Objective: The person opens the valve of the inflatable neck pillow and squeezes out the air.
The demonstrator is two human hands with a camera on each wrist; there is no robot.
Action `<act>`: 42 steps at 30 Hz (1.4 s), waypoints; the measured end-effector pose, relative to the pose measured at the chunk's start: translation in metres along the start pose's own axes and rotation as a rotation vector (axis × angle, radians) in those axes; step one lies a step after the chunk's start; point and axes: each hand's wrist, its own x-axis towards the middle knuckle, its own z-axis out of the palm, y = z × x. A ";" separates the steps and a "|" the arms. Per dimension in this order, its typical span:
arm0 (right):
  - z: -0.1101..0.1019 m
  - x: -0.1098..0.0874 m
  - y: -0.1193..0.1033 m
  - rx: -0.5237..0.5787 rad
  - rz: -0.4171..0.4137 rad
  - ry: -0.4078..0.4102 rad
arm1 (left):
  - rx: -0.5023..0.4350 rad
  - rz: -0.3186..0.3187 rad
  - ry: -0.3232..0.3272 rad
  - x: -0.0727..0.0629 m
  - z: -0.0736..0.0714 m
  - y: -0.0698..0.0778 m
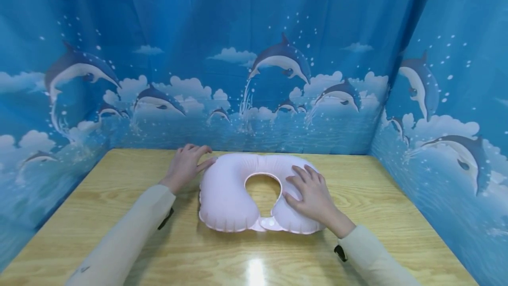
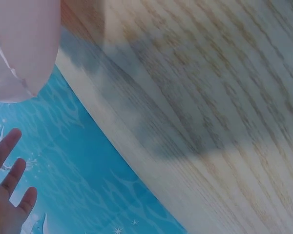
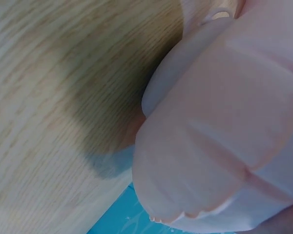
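One neck pillow point(image 1: 228, 189), pale pink, U-shaped, plump, seam puckered along the near edge; lying flat on the tabletop point(image 1: 369, 189), towards its far side and about midway across. Closure: tabs point(image 1: 270, 223) meeting across the gap of the U, on the side nearest the person. Through the central hole, wood grain shows. One left hand point(image 1: 186, 164), at the pillow's far left corner; fingers extended and spread in the left wrist view, thumb at the pillow's edge, whether in contact cannot be told. One right hand point(image 1: 313, 193), laid over the right arm of the pillow; fingers spread, slightly bent, pinching nothing. Two sleeves point(image 1: 131, 228), pale, long, a dark piece point(image 1: 340, 253) showing beneath each cuff. Tabletop: light yellowish wood finish, a bright reflection on the near part. Surround: blue curtain point(image 1: 222, 12), printed with leaping dolphins, clouds and water, behind and at both sides.
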 end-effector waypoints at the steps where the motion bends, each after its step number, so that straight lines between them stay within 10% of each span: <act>1: 0.000 0.000 0.000 0.001 0.002 -0.003 | -0.012 -0.006 -0.014 0.000 0.000 0.001; 16: -0.005 0.002 -0.002 -0.012 -0.008 -0.038 | -0.175 -0.090 -0.144 -0.009 0.001 0.008; 42: -0.029 0.040 -0.016 -0.050 -0.083 -0.124 | -0.131 -0.050 -0.123 -0.017 0.013 0.009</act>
